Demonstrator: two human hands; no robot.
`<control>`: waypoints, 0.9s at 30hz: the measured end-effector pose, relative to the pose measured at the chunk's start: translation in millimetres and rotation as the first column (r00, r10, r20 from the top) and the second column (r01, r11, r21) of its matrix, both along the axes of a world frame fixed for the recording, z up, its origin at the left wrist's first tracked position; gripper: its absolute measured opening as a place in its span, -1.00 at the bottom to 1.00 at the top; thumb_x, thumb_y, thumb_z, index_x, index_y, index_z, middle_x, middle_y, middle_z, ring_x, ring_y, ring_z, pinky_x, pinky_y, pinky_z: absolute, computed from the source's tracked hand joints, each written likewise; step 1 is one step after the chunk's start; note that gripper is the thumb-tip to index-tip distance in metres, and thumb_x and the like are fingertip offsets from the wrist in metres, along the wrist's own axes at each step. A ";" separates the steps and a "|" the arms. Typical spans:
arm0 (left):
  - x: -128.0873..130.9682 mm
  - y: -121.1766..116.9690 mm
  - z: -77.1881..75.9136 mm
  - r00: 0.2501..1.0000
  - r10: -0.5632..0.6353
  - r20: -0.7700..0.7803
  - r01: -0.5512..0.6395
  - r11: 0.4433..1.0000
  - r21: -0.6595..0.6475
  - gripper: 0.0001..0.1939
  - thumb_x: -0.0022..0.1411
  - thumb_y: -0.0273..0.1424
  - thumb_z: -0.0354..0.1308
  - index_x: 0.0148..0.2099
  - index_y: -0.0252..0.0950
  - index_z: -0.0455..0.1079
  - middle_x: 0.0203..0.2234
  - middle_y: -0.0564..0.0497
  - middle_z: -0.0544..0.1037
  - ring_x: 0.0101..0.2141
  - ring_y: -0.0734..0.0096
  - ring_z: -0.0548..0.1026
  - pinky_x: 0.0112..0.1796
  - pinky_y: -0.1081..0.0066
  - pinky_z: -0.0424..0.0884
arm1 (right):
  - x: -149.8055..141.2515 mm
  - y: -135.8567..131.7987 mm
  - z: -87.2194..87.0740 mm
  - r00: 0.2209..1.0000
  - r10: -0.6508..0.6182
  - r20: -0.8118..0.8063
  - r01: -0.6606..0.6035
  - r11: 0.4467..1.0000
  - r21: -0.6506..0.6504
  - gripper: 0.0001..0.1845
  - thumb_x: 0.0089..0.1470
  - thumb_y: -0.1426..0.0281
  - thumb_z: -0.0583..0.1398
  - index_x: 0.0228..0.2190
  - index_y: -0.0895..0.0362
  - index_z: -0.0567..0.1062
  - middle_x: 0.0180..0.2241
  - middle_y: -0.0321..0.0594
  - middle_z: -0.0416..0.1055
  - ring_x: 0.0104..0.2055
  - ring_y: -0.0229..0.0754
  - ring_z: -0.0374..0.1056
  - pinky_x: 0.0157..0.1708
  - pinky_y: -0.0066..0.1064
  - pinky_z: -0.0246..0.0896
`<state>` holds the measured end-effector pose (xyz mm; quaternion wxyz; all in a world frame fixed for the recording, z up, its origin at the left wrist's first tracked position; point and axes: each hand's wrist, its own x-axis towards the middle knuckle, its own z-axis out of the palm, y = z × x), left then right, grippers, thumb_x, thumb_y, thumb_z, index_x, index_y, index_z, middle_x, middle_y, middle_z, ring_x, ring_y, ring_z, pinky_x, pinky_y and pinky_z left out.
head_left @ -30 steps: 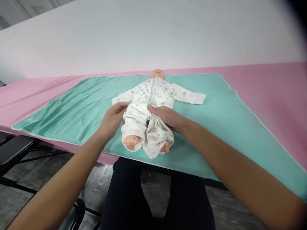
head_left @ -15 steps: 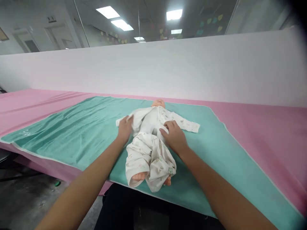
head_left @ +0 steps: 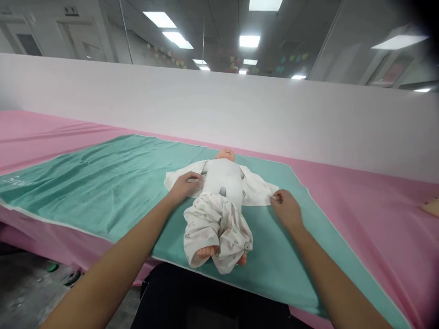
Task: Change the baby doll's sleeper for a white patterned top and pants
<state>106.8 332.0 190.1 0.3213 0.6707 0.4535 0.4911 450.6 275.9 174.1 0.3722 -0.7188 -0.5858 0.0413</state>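
- Filling six o'clock is one lap [head_left: 168, 292] in dark cloth; one grey floor [head_left: 20, 297] shows at seven.
- One doll [head_left: 224, 176] lies on its back at the centre, feet toward six o'clock, head [head_left: 226, 155] toward twelve.
- Two small moulded feet [head_left: 207, 252] with rounded toes poke from the cuffs of one pair of pants [head_left: 219, 221]: loose, wrinkled off-white cloth with little printed figures, two baggy legs.
- Right hand [head_left: 278, 197], at about four o'clock of the doll's chest: thumb and fingers pinched together on the outer edge of the shirt [head_left: 257, 187].
- Left hand [head_left: 196, 179], at nine o'clock of the chest: fingers bent at the opposite flap, beside the doll's side; whether they pinch the cloth I cannot tell.
- One thin white shirt spreads wide under the doll in two flaps, toward nine and three o'clock.
- Between them the chest is smooth and white, with one rounded grey patch [head_left: 222, 190].
- Beneath lies one soft teal towel [head_left: 103, 196], pale-edged, creased toward nine o'clock, over one pink cloth [head_left: 360, 203].
- Toward twelve stand one smooth white wall [head_left: 206, 105] and, above it, glass [head_left: 222, 27] with at least nine bright lights [head_left: 249, 41].
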 end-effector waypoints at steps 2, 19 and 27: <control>6.2 -8.1 6.1 0.961 -0.268 -0.063 0.266 0.963 -0.036 -0.74 0.05 -0.25 0.13 -0.20 -0.24 0.41 0.11 -0.07 0.26 0.11 0.15 0.21 0.02 0.24 0.22 | -30.4 -11.5 7.9 0.926 0.338 -0.170 -0.350 0.936 -0.042 -0.83 -0.06 0.27 0.09 -0.44 0.09 0.38 -0.47 -0.26 0.32 -0.40 -0.17 0.23 -0.34 -0.35 0.10; 12.8 -22.7 12.4 0.755 -0.497 -0.427 0.518 0.852 -0.076 -0.76 0.13 -0.19 0.09 -0.24 -0.16 0.50 0.27 0.22 -0.10 0.25 0.01 -0.38 0.20 0.07 -0.23 | -76.6 -45.9 42.5 0.399 0.833 -0.385 -0.914 0.325 -0.243 -0.94 -0.17 0.48 0.17 -0.51 0.11 0.40 -0.30 -0.25 0.28 -0.24 -0.20 0.22 -0.19 -0.37 0.17; 16.0 -21.0 4.0 0.699 -0.559 -0.446 0.602 0.797 -0.054 -0.74 0.04 -0.45 0.12 -0.18 -0.17 0.49 0.27 0.18 -0.08 0.25 0.05 -0.41 0.20 0.08 -0.26 | -81.6 -26.0 15.1 0.717 0.692 0.079 -0.697 0.715 0.066 -0.89 -0.03 0.48 0.09 -0.55 0.11 0.26 -0.08 -0.15 0.26 -0.01 -0.08 0.16 -0.03 -0.19 0.09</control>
